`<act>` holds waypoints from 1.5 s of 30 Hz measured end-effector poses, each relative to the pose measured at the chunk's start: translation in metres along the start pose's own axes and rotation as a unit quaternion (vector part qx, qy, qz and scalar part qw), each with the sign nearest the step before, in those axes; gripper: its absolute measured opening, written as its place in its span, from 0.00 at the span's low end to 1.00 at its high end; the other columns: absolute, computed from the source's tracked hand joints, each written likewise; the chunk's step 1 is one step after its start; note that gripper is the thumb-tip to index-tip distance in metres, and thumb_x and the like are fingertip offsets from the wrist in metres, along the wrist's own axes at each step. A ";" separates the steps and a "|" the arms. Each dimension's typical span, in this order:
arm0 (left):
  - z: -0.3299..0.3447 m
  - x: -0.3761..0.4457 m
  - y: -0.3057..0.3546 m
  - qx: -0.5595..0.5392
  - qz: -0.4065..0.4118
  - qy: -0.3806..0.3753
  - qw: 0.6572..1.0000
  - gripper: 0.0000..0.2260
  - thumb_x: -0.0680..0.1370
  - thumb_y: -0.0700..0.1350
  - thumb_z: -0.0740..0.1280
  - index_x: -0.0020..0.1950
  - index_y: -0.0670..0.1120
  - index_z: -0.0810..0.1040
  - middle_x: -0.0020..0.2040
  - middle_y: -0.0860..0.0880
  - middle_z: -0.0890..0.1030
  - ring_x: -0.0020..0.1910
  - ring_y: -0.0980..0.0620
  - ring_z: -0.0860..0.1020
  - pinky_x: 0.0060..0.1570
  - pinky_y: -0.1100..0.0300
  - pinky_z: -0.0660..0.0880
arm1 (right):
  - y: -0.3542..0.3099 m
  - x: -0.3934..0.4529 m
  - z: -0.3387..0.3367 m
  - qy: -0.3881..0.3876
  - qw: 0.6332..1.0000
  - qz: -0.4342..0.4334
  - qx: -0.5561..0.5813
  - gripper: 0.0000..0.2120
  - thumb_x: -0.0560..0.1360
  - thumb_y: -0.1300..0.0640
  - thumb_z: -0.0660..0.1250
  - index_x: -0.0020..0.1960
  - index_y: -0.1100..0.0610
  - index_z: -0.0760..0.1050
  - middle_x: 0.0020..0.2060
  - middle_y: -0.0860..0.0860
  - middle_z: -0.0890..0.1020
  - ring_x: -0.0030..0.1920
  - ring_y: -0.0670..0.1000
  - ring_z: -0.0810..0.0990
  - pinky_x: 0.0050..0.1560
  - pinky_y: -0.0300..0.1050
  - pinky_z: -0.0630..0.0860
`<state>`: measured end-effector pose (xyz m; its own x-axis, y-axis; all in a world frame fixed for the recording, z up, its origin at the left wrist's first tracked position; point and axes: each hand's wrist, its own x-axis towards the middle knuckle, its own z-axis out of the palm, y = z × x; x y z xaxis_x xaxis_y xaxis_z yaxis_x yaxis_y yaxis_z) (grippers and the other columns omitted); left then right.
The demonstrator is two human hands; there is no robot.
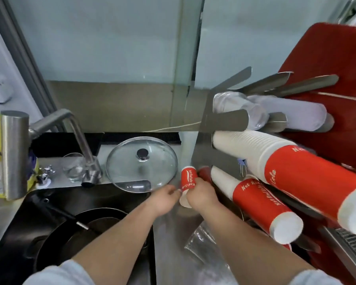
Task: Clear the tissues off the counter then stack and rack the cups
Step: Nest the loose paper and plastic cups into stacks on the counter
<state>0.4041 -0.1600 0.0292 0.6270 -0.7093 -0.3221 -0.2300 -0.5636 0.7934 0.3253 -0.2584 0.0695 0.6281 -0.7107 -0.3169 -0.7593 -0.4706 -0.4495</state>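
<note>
Head view: glass lid beside, perhaps touching, cup.

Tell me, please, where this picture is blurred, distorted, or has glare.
Head view: wide-angle distortion bends the wall edges; the nearest cup stacks loom large and soft; the glass lid carries pale reflections; both hands, left and right, are slightly motion-blurred around the red cup.

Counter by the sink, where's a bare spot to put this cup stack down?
The barest patch is the steel counter between the sink and the clear plastic cups, just below both hands. Behind the red cup stack the glass lid fills the ledge. Rightward it is crowded: racked cup sleeves jut out over the counter.
</note>
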 end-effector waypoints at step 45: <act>0.005 0.038 -0.057 -0.114 0.016 0.014 0.993 0.38 0.62 0.48 0.72 0.70 0.56 0.63 0.66 0.50 0.75 0.63 0.53 0.77 0.64 0.49 0.74 | 0.013 0.023 0.041 -0.003 0.994 0.025 0.104 0.17 0.72 0.56 0.68 0.61 0.55 0.73 0.58 0.55 0.81 0.58 0.57 0.79 0.51 0.43 0.72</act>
<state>0.4378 -0.1571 -0.0309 0.6440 -0.7110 -0.2825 -0.0773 -0.4278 0.9006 0.3369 -0.2596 0.0215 0.5914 -0.7277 -0.3474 -0.7385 -0.3158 -0.5958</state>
